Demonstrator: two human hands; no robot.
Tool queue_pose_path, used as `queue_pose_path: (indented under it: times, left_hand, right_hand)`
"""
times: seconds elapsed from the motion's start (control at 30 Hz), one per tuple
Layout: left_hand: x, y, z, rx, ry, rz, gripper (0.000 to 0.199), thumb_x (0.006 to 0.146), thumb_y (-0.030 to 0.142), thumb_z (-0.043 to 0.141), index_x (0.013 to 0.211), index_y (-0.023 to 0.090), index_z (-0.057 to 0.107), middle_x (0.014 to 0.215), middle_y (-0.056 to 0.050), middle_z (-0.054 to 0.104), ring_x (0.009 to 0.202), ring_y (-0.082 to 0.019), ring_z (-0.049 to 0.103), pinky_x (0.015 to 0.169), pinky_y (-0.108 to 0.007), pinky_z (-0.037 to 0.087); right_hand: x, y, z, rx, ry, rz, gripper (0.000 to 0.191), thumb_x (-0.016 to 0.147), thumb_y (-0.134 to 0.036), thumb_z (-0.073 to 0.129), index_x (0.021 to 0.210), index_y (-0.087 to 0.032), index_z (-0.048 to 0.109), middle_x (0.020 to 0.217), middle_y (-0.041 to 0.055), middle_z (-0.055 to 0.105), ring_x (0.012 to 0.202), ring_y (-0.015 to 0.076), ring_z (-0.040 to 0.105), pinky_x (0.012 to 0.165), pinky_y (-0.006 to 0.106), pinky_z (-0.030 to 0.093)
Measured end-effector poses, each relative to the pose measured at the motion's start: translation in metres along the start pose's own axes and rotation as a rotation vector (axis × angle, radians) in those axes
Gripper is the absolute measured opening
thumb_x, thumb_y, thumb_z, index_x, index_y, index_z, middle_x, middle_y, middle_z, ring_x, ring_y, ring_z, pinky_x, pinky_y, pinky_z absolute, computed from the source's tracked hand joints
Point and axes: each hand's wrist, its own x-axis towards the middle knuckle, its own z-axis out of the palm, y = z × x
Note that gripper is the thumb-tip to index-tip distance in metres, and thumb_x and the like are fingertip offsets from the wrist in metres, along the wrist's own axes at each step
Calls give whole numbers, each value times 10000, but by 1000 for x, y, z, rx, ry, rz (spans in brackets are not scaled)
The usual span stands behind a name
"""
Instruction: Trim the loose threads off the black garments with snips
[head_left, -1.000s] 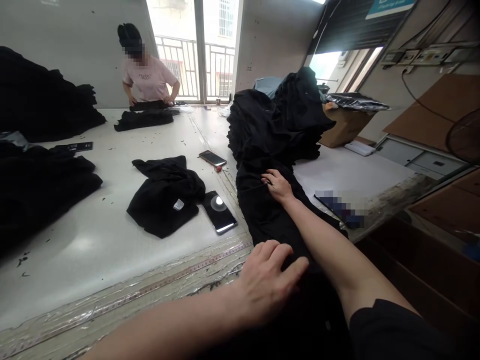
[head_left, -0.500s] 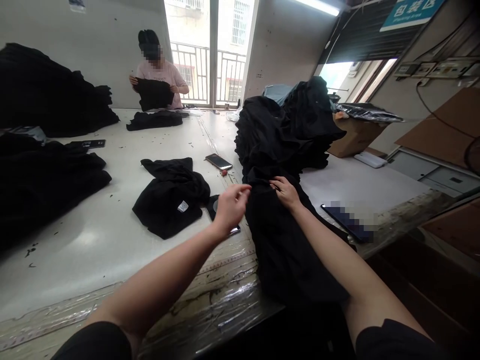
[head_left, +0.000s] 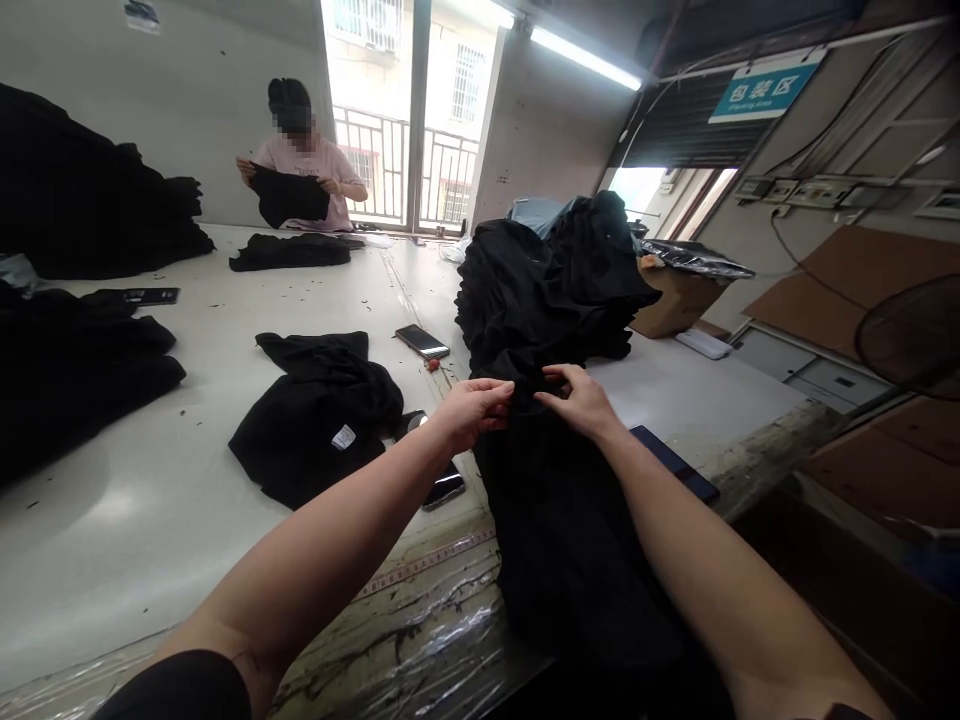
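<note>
"While your left hand (head_left: 472, 414) and right hand (head_left: 579, 402) pinch the black fabric (head_left: 570, 540), which way does it run?"

"Lengthwise, from them toward the tabletop's (head_left: 150, 560) near edge, with the right hand lying more squarely over it."

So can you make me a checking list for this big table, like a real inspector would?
Surface: white table with small dark bits on it, clear plastic sheeting along the near edge.
Job's things: black garment heap.
Clutter: crumpled black shirt, phone, black stacks.
Hands: left hand and right hand both gripping the heap's cloth.
Cables: thin wire on the wall.
Surroundings: person holding black cloth, cardboard box, fan.
</note>
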Motion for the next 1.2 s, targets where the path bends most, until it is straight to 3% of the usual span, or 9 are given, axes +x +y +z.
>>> queue_pose_path:
  times: [0.07,0.13,0.23,0.47,0.77,0.93,1.0,1.1,1.2]
  left_hand:
    - [-1,1,3,-25,-12,-23,209,688,286,768,762,115,674,718,-38,621,556,-76,555,528,-206,486]
    - [-2,1,6,-49,-16,-41,177,719,273,741,752,115,669,712,-34,614,548,-72,551,520,-200,481]
    - [-4,0,10,-82,-18,-58,162,739,267,723,738,120,654,705,-23,603,539,-63,539,522,-196,479]
    - [-4,1,9,-122,-47,-85,127,766,229,685,731,124,623,716,-23,584,554,-73,542,548,-216,499]
    - [-2,-1,5,51,-59,4,257,755,385,672,749,137,606,742,-29,569,588,-88,530,564,-233,456]
    - [-1,-3,4,293,108,295,140,689,226,709,727,183,581,690,16,516,629,-100,462,582,-219,367]
    - [-2,-7,-1,506,188,489,68,725,149,624,751,207,602,744,10,512,701,-121,464,655,-237,374]
    - [-7,-15,-17,1019,288,788,201,790,114,486,838,229,644,799,-17,527,764,-152,495,702,-268,384]
    - [-18,-23,-36,1306,280,815,284,846,126,409,909,236,664,814,-33,563,793,-161,543,705,-265,408]
  right_hand:
    - [-2,-20,-30,-18,-29,7,452,640,-333,730,1050,-183,613,903,54,641,747,194,607,648,321,527]
    - [-7,-42,-54,-26,-100,-42,368,653,-269,713,999,-200,611,881,33,639,701,171,589,622,299,513]
    - [-16,-71,-70,-55,-147,-178,201,707,-195,658,904,-213,622,843,20,624,680,159,578,617,288,503]
    - [-20,-80,-53,-162,-104,-415,206,794,-153,596,982,-224,641,919,43,598,778,188,599,702,311,505]
    - [-14,-79,-51,-81,-2,-383,136,825,-168,557,889,-227,661,846,29,616,781,185,608,721,306,501]
    - [-2,-49,-21,66,257,-95,197,804,-273,574,979,-204,630,907,51,636,781,195,611,703,325,527]
    - [-3,-25,2,18,273,-17,253,806,-299,553,1029,-189,604,956,73,631,808,204,612,746,344,526]
    - [-11,15,34,-83,243,51,260,795,-304,521,1013,-185,598,993,105,624,859,240,610,767,387,519]
    - [-19,44,49,-80,246,114,294,785,-327,505,1020,-171,588,980,131,628,822,263,609,752,436,514]
